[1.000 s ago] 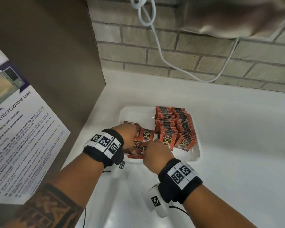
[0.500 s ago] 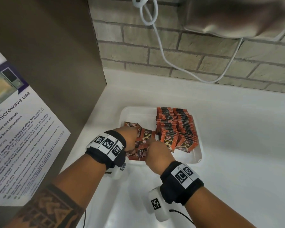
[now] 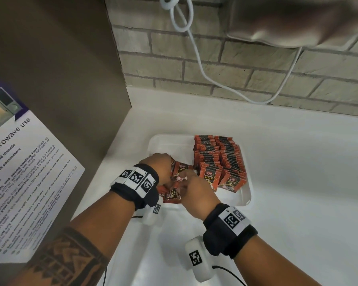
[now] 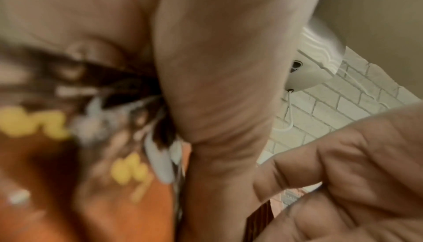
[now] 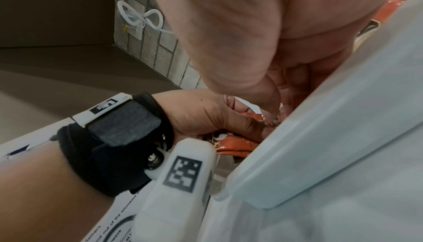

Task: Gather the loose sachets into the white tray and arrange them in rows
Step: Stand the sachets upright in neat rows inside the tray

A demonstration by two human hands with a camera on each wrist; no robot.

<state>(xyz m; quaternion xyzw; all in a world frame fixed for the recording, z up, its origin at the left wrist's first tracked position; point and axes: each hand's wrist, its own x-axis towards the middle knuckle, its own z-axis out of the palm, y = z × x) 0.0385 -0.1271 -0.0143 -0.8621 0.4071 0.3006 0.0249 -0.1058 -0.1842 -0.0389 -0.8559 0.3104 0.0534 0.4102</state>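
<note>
A white tray [image 3: 247, 195] sits on the white counter. Its right half holds two neat rows of upright orange sachets [image 3: 217, 159]. Loose orange sachets [image 3: 172, 196] lie in a heap in its front left part. Both hands are over that heap. My left hand [image 3: 170, 172] grips a bunch of them, fingers curled, as the right wrist view shows: left hand [image 5: 213, 117], sachets [image 5: 235, 142]. My right hand [image 3: 184, 178] pinches sachet edges beside it. The left wrist view is blurred, with orange sachets [image 4: 128, 209] close up. The fingertips of both hands are mostly hidden.
A brown side panel [image 3: 70, 79] with a microwave notice [image 3: 19, 182] stands close on the left. A brick wall with a looped white cable [image 3: 196, 50] is behind, under a grey appliance [image 3: 298, 17]. White counter [image 3: 298, 182] extends to the right of the tray.
Both hands stay over the loose heap. The right hand has shifted slightly up and left, closer to the left hand, working the sachets between them.
</note>
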